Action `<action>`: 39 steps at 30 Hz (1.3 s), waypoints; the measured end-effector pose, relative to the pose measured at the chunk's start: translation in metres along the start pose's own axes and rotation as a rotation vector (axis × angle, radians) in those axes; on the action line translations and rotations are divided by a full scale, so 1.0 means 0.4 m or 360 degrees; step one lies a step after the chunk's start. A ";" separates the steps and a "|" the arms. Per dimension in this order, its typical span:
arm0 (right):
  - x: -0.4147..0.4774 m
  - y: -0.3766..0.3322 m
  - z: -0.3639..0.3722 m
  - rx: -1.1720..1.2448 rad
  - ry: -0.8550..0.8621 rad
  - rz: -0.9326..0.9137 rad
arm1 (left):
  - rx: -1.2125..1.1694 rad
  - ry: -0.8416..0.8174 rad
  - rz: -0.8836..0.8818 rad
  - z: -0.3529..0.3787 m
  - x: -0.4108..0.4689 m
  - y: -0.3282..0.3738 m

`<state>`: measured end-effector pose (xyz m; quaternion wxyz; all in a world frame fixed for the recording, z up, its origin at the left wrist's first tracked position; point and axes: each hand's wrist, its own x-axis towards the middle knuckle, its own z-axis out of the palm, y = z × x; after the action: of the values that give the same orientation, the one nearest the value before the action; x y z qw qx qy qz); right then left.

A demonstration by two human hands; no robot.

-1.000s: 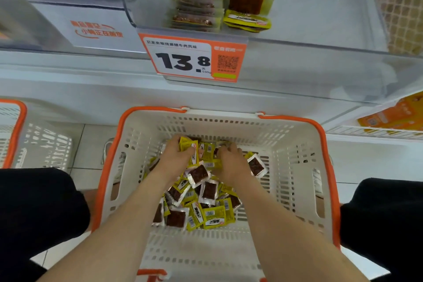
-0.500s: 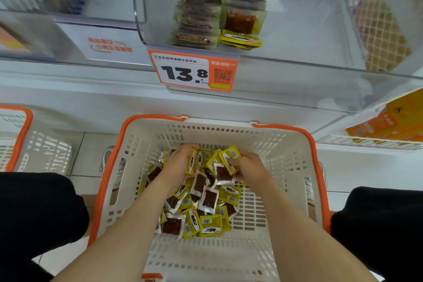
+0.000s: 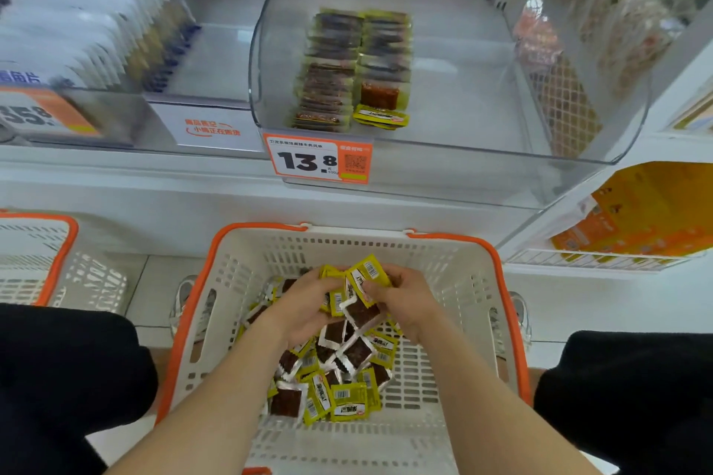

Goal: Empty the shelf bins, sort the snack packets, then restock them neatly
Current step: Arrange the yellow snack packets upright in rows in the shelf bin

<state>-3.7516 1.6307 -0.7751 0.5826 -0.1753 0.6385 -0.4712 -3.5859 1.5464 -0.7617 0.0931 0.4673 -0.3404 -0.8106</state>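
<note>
We are gripping snack packets (image 3: 360,281) in left hand (image 3: 304,307) and right hand (image 3: 407,301) — both seemingly curled round them — ideally squaring edges above the loose pile (image 3: 339,370) beneath.

Bare forearms (image 3: 216,389), short-sleeved or sleeveless, black fabric (image 3: 65,378) over both knees

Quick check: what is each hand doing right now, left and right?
Left hand: holding a bunch of snack packets above the basket.
Right hand: pinching snack packets of that same bunch.
</note>
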 end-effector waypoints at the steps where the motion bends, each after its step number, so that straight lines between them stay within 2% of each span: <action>1: -0.003 -0.003 0.004 0.0014 0.0043 0.0001 | -0.0039 0.0052 0.0040 0.005 -0.001 0.003; 4: -0.004 -0.013 0.008 -0.0058 0.0121 -0.0021 | -0.0115 0.0135 0.0100 0.010 -0.003 0.017; 7: -0.002 -0.034 0.007 -0.0573 -0.0005 -0.0243 | -0.0049 0.0140 0.0071 0.003 -0.016 0.031; 10: 0.002 -0.067 0.019 -0.0919 -0.0215 -0.0359 | 0.0056 0.0026 -0.0061 -0.010 -0.036 0.048; 14: 0.011 -0.092 0.021 -0.1305 -0.0232 -0.0364 | 0.0185 -0.0166 -0.0171 -0.020 -0.060 0.057; 21: -0.002 -0.121 0.002 -0.1181 -0.0348 -0.0136 | 0.0474 -0.0181 -0.0219 -0.030 -0.056 0.058; 29: -0.016 -0.146 -0.049 -0.0959 -0.0512 0.0161 | 0.0354 -0.0053 -0.0202 -0.024 -0.062 0.047; 30: -0.018 -0.145 -0.052 -0.1018 -0.0453 0.0138 | 0.0295 0.0012 -0.0178 -0.028 -0.059 0.041; 32: -0.021 -0.136 -0.045 -0.1156 -0.0106 -0.0127 | 0.0135 0.0166 -0.0120 -0.038 -0.052 0.030; 34: -0.035 -0.122 -0.011 -0.1027 0.0310 -0.0508 | -0.0019 0.0234 -0.0072 -0.044 -0.045 0.017; 35: -0.044 -0.120 0.017 -0.0880 0.0429 -0.0629 | -0.0108 0.0225 -0.0046 -0.041 -0.044 0.015; 39: -0.066 -0.086 0.117 -0.0580 0.0373 -0.0732 | -0.0439 0.0053 0.0037 -0.015 -0.042 0.023</action>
<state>-3.7136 1.6154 -0.7262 0.3422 -0.3612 0.7189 -0.4853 -3.5734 1.5447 -0.7461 0.1714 0.4594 -0.2297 -0.8407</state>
